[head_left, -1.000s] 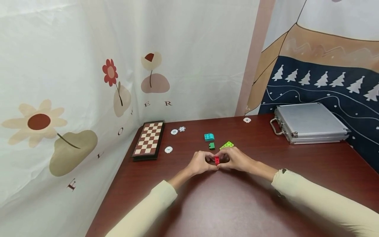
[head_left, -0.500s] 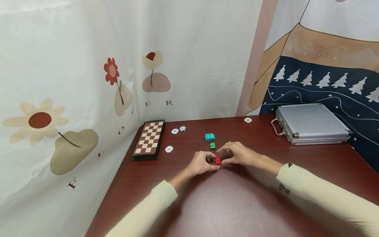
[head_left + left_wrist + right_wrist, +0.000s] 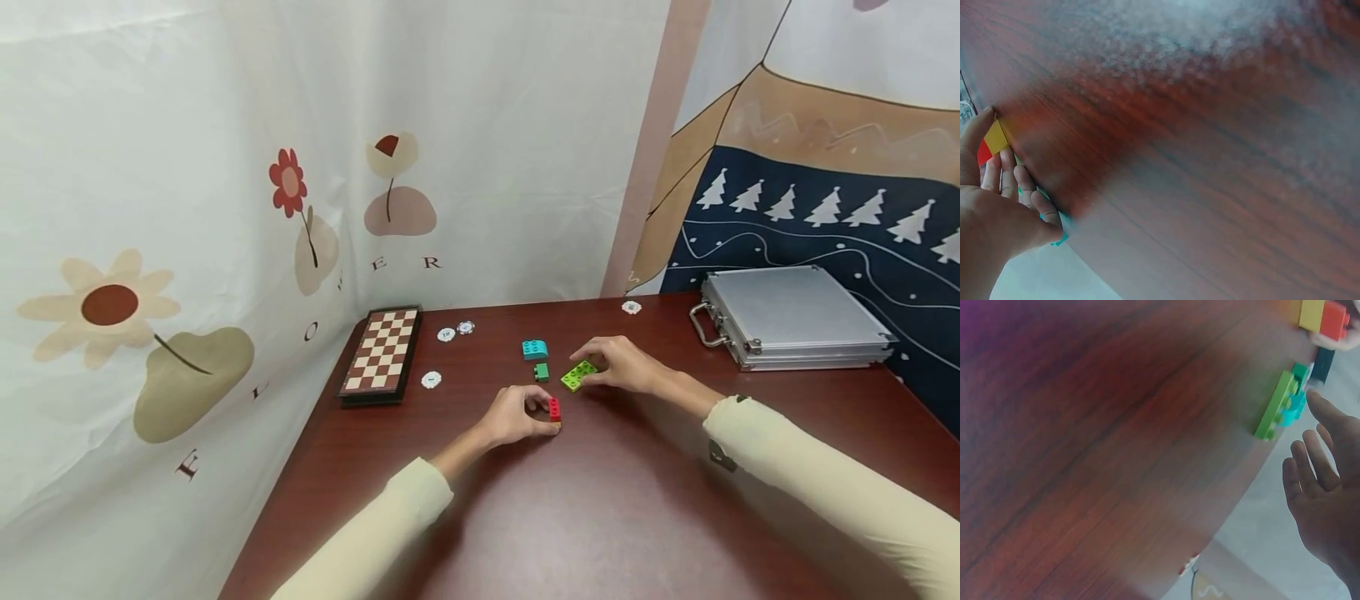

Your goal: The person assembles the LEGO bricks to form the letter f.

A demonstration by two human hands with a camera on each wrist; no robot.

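Note:
My left hand (image 3: 517, 414) pinches a red toy building brick (image 3: 554, 409) between thumb and fingers. Under the red one is a yellow brick (image 3: 999, 139), seen in the left wrist view, joined to it as one stack. Over a flat lime green brick (image 3: 575, 377) with studs on top, my right hand (image 3: 624, 364) hovers with thumb and fingers spread; the right wrist view shows a gap between them. Behind lie a small green brick (image 3: 542, 372) and a turquoise brick (image 3: 534, 349) with a rounded end.
A chessboard (image 3: 381, 350) lies at the table's left edge. Several poker chips (image 3: 431, 380) are scattered across the back. A silver metal case (image 3: 798, 317) stands at the back right, and printed curtains (image 3: 510, 167) hang behind the dark red table (image 3: 570, 517).
My right hand has left the red brick and moved away and to the right, over the lime green brick. The left hand stays in place, still holding the red and yellow stack.

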